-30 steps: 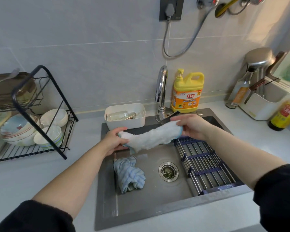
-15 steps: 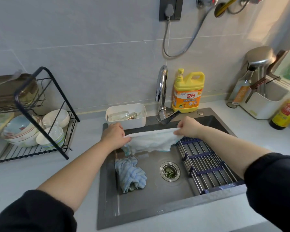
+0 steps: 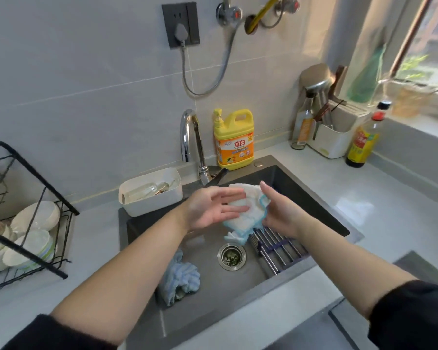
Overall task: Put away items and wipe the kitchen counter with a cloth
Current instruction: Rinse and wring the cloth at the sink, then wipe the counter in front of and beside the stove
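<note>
We pressed the white blue-edged cloth (image 3: 253, 202) between flat palms over the sink (image 3: 304, 198). Left hand (image 3: 210, 208) had straight fingers lying on it; right hand (image 3: 280, 214) was also unclenched, backing it. A striped blue rag (image 3: 181, 279) lay bunched on the sink floor, near left.

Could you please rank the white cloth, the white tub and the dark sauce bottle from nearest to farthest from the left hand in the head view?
1. The white cloth, touched by the left hand over the sink.
2. The white tub, at the sink's back-left edge, just beyond the wrist.
3. The dark sauce bottle, far right on the counter.
</note>
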The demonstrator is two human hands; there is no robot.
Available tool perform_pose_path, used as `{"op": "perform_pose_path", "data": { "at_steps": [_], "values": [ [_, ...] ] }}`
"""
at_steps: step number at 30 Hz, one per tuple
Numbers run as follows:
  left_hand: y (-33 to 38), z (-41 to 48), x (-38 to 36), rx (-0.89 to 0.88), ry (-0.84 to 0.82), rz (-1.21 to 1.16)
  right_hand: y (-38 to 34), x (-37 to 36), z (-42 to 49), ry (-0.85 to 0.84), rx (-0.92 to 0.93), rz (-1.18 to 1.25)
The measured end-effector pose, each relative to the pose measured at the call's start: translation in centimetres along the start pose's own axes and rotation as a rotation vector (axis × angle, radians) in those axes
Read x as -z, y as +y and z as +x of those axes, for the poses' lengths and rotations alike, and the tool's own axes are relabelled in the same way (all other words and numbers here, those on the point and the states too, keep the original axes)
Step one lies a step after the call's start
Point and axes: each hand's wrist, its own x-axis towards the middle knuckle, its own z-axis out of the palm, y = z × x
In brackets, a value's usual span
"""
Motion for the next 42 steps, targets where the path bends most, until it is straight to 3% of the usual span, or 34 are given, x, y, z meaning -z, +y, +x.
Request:
{"op": "perform_pose_path", "data": {
  "at_steps": [2, 7, 13, 15, 18, 22, 25, 28, 31, 33, 36, 40, 42],
  "values": [
    [-0.3, 1.2, -3.7, -0.051, 0.009, 0.151, -0.9, 2.0, -3.4, 0.106, 0.063, 0.074],
    [-4.1, 4.6, -15.4, -0.168, -0.097, 0.79, -3.2, 8.3, -14.3, 0.476, 0.238, 0.173],
    [-12.1, 9.4, -33.2, -0.242, -0.001, 0.908, -4.4, 17.5, -35.6, 0.748, 0.421, 0.192],
    [-14.2, 10.0, -39.0, -0.227, -0.137, 0.938, -4.0, 20.5, -43.6, 0.826, 0.461, 0.182],
    [-17.3, 9.5, -48.9, -0.168, -0.48, 0.926, -2.6, 23.6, -55.2, 0.911, 0.463, 0.145],
    [-22.1, 8.1, -62.0, 0.074, -0.938, 0.97, -0.9, 25.4, -67.3, 1.054, 0.462, 0.026],
    [-25.5, 5.9, -70.7, 0.076, -1.086, 1.115, 0.0, 26.0, -75.3, 1.058, 0.412, -0.065],
    [-28.8, 3.6, -78.3, 0.095, -1.134, 0.989, 1.2, 26.7, -83.2, 1.195, 0.421, -0.137],
    [-32.0, 2.5, -84.6, 0.27, -1.229, 0.757, 3.3, 29.1, -90.5, 1.474, 0.52, -0.113],
    [-33.9, 2.0, -89.0, 0.391, -1.293, 0.605, 6.2, 31.8, -94.6, 1.605, 0.658, 0.099],
    [-36.7, 1.0, -95.5, 0.45, -1.336, 0.494, 12.0, 35.2, -98.8, 1.719, 0.778, 0.636],
    [-41.4, 0.6, -105.7, 0.495, -1.391, 0.487, 17.8, 39.4, -102.4, 1.551, 0.627, 0.881],
    [-43.1, -0.2, -110.4, 0.51, -1.42, 0.494, 17.6, 40.4, -104.6, 1.382, 0.743, 0.907]
  ]
}}
